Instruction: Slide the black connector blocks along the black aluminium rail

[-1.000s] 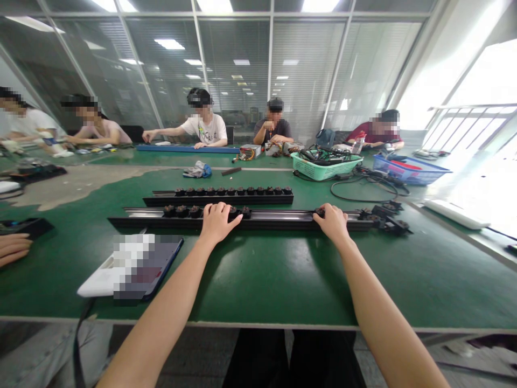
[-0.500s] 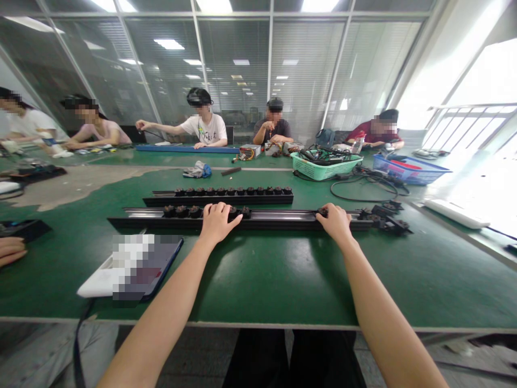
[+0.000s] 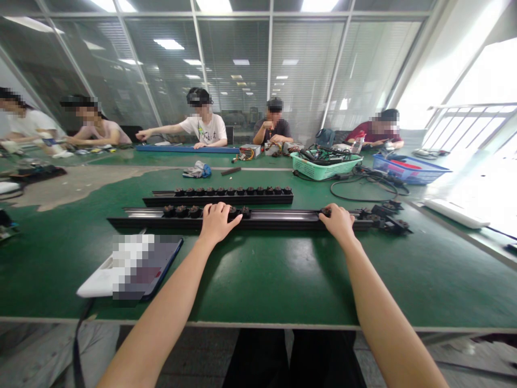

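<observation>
A long black rail point(image 3: 278, 220) with a shiny channel lies across the green table, several round black parts point(image 3: 181, 211) sitting in its left half. Over those parts, my left hand point(image 3: 218, 220) is closed on the rail, its thumb stretched right along the front edge. Farther right, my right hand point(image 3: 338, 220) has its fingertips pressed round a single black part point(image 3: 325, 212) in the channel. Behind it lies a shorter black rail point(image 3: 218, 201) filled with a row of similar parts. Loose black parts point(image 3: 391, 221) lie at the right end.
A phone and a white device point(image 3: 100, 275) lie at front left. Farther back are a green basket point(image 3: 323, 168) of cables, a blue basket point(image 3: 412, 171), a crumpled cloth point(image 3: 197, 170) and a black cable. Several people sit along the far side.
My right hand has shifted slightly right along the rail, with the black part at its fingertips. My left hand has stayed in place. Another person's hand at the left edge has left the view.
</observation>
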`<state>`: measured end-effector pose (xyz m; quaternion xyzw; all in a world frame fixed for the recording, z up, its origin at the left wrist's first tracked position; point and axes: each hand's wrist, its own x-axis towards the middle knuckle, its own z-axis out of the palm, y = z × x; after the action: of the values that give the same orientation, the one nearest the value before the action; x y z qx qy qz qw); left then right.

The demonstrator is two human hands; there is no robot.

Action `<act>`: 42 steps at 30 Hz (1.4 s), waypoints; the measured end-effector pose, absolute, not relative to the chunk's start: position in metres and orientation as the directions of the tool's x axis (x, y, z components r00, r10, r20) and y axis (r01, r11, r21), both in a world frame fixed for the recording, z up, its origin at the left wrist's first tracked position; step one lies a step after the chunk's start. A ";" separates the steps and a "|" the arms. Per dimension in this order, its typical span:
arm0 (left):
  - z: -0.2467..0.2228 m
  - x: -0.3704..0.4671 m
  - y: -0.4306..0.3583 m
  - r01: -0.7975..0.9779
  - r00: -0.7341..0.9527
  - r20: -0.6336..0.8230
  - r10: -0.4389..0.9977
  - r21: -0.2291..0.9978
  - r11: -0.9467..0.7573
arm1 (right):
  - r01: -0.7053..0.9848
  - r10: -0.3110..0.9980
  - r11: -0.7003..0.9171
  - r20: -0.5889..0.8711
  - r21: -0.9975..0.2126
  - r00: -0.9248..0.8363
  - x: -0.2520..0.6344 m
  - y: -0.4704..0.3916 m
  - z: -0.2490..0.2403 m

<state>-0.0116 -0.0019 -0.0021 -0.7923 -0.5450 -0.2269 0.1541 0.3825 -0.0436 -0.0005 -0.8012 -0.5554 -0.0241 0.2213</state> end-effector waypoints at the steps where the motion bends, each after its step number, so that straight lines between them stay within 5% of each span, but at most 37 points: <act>1: -0.002 -0.012 -0.002 0.933 0.301 0.529 0.794 0.006 -0.359 | 0.900 0.878 -0.286 0.286 -0.330 0.384 0.382 -0.044 0.000; 32: -0.002 -0.011 -0.002 0.933 0.296 0.528 0.796 0.020 -0.360 | 0.860 0.837 -0.339 0.295 -0.380 0.461 0.387 -0.045 -0.002; 42: 0.000 -0.010 -0.004 0.937 0.298 0.526 0.796 0.001 -0.351 | 0.896 0.919 -0.286 0.167 -0.341 0.357 0.406 -0.034 0.004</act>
<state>-0.0101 -0.0040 -0.0002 -0.7903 -0.5482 -0.2251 0.1556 0.4063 -0.0340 0.0044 -0.8014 -0.5661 0.0307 0.1907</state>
